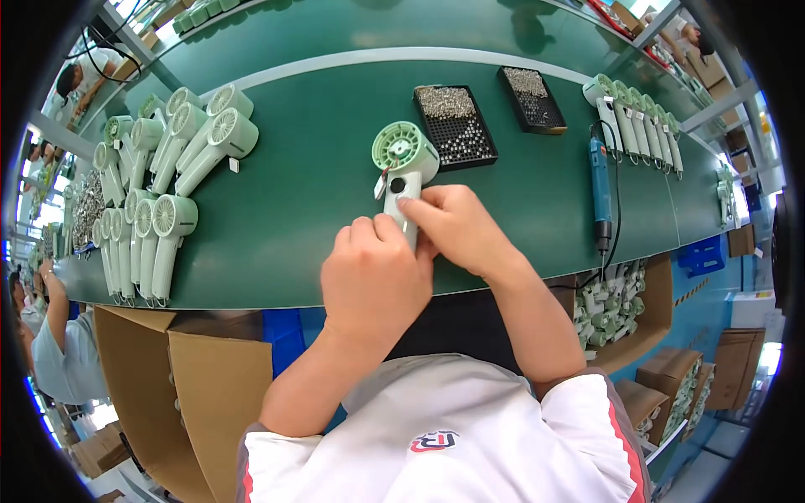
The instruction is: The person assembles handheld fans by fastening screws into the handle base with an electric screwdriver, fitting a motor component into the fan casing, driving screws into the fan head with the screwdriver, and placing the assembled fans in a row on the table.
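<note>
A pale green handheld fan (428, 159) is held upright over the green table, its round grille facing me and its white handle toward me. Red and dark wires show at the neck, beside a small white tag. My left hand (375, 272) is closed round the lower handle, hiding its end. My right hand (465, 226) grips the handle from the right, its thumb pressed on the front below a round dark spot. Just beyond the fan lies a black tray (478, 155) of small metal screws, with a second black screw tray (549, 126) to its right.
Several green fans (172, 218) lie grouped on the left of the table (285, 210); another row of fans (641, 126) is at the far right. A blue electric screwdriver (600, 189) with a black cord lies at right. Open cardboard boxes (222, 402) stand below the table edge.
</note>
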Demonstrator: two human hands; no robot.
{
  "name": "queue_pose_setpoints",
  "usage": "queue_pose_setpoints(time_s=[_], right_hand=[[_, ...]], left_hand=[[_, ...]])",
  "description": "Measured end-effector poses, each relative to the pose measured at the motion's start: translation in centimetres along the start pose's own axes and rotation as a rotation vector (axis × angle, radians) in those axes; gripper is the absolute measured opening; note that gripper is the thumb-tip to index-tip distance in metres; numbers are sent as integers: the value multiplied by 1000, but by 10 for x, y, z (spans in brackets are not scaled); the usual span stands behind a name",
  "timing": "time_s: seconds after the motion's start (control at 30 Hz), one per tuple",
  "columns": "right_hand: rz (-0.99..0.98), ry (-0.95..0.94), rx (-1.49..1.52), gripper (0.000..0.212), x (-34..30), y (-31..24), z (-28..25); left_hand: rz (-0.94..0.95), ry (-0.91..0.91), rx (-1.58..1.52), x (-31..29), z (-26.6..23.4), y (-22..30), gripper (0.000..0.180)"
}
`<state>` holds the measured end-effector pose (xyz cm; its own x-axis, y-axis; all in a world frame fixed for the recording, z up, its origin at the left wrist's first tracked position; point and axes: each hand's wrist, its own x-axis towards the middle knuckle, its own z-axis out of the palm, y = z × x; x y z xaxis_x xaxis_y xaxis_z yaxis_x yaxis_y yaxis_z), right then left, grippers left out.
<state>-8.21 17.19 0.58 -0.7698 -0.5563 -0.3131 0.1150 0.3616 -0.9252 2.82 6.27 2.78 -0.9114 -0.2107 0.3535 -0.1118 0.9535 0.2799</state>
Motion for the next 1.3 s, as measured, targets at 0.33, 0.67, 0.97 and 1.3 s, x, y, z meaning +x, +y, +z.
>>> queue_pose_setpoints(time_s=[0.33, 0.67, 0.97, 1.3], right_hand=[[142, -109, 170, 40, -21, -4, -23], [32, 98, -114, 36, -37, -2, -16], [-586, 454, -994, 32, -6, -54, -51], [-362, 331, -1239, 32, 39, -76, -105]], left_hand=[[150, -392, -624, 80, -31, -102, 65], [408, -816, -1169, 142, 40, -120, 85], [417, -819, -1233, 144, 49, -120, 78], [536, -641, -940, 133, 43, -124, 75]])
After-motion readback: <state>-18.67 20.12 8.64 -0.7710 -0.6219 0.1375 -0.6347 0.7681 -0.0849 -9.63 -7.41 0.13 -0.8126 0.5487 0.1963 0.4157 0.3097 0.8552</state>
